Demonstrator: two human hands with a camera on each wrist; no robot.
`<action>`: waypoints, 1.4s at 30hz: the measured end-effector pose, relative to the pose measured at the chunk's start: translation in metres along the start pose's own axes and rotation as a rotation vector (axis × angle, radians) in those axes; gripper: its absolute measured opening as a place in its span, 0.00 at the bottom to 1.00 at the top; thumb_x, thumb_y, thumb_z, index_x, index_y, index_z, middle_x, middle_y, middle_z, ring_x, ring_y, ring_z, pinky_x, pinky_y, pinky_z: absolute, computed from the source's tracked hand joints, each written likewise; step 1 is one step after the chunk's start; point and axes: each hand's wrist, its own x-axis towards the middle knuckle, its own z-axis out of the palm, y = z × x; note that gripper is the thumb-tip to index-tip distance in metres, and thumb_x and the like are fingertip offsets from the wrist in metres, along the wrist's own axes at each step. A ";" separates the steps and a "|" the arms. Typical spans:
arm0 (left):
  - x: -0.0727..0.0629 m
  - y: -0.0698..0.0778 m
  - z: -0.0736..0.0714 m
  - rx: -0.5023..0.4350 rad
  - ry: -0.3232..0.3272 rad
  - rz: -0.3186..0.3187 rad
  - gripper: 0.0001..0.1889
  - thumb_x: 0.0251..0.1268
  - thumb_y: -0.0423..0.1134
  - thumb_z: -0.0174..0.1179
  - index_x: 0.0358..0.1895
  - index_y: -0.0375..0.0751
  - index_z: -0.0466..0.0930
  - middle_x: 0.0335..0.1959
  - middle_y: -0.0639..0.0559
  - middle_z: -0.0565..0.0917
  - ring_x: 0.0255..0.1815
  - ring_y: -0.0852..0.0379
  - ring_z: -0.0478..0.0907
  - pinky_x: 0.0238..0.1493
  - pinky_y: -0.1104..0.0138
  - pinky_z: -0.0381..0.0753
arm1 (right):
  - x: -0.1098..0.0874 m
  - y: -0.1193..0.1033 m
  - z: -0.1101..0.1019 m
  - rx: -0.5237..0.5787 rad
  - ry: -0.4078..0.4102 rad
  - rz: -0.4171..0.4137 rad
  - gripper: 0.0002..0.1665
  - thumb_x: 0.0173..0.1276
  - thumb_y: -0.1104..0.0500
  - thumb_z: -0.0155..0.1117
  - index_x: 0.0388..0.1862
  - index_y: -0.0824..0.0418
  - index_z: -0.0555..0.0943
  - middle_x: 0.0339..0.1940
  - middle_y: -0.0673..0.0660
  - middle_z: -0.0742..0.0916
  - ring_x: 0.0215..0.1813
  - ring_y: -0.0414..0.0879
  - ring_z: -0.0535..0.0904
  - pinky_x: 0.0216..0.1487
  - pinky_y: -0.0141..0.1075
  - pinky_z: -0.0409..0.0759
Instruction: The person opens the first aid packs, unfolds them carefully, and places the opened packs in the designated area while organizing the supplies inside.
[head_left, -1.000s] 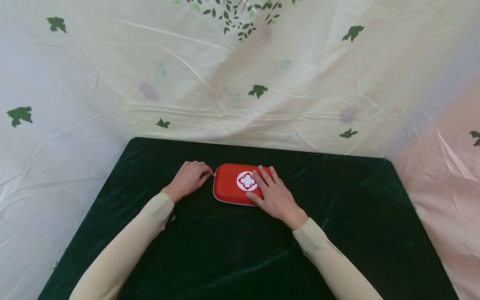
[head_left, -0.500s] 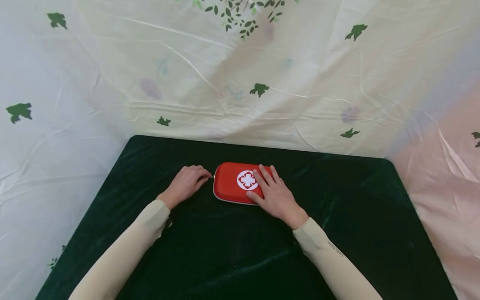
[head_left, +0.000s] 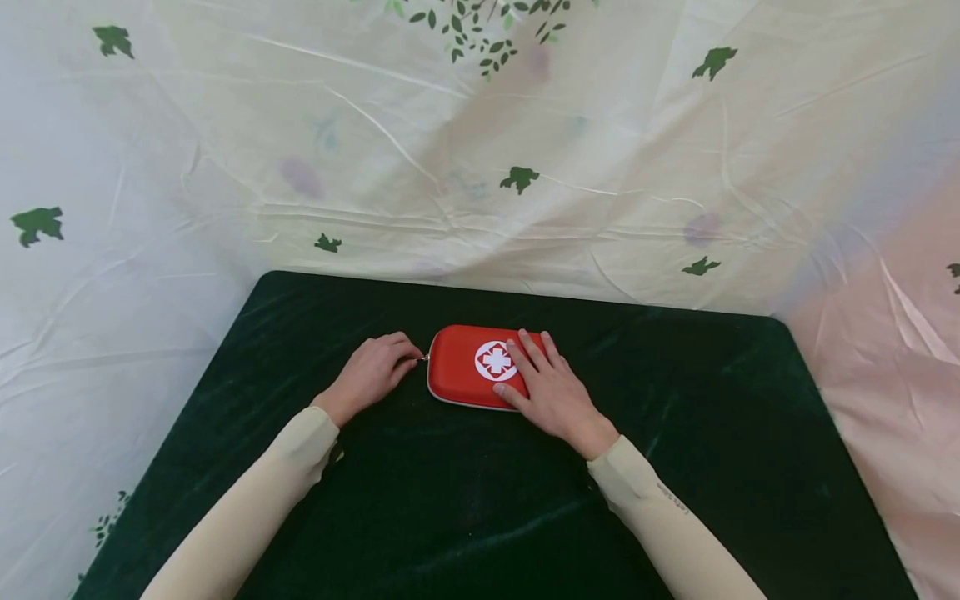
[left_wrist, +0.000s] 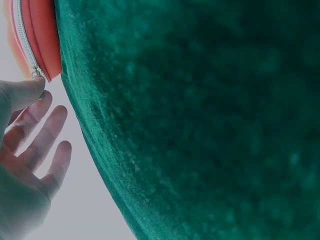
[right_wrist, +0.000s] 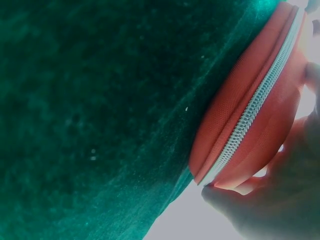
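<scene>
A red first-aid case with a white cross emblem lies flat on the dark green cloth. At its left end, my left hand pinches the small metal zipper pull between thumb and index finger. The other fingers fan out loosely in the left wrist view, where the zipper slider sits on the pale zipper track. My right hand rests on the right part of the case, fingers straight and spread, partly covering the emblem. Meshed zipper teeth run along the case's side in the right wrist view.
The green velvety cloth covers the whole table. Pale fabric walls with green bird and leaf prints rise behind the table and on both sides.
My left hand has shifted slightly left and toward me, and the zipper pull has come a little nearer along the case's left end. My right hand stays in place on the case.
</scene>
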 end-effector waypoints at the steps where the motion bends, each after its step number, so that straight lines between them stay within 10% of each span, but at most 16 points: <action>1: -0.001 0.000 0.000 0.000 0.000 0.002 0.10 0.70 0.36 0.67 0.52 0.42 0.87 0.47 0.49 0.85 0.42 0.54 0.82 0.52 0.54 0.83 | 0.000 0.000 0.000 0.002 -0.001 0.001 0.52 0.75 0.28 0.50 0.87 0.49 0.48 0.88 0.53 0.46 0.86 0.60 0.33 0.79 0.62 0.53; 42: -0.023 0.007 0.001 -0.052 -0.018 0.000 0.09 0.70 0.36 0.66 0.50 0.44 0.86 0.45 0.52 0.85 0.42 0.58 0.83 0.49 0.55 0.85 | 0.002 0.001 0.002 -0.012 -0.014 0.001 0.52 0.75 0.28 0.49 0.87 0.50 0.47 0.88 0.54 0.45 0.85 0.61 0.33 0.79 0.64 0.54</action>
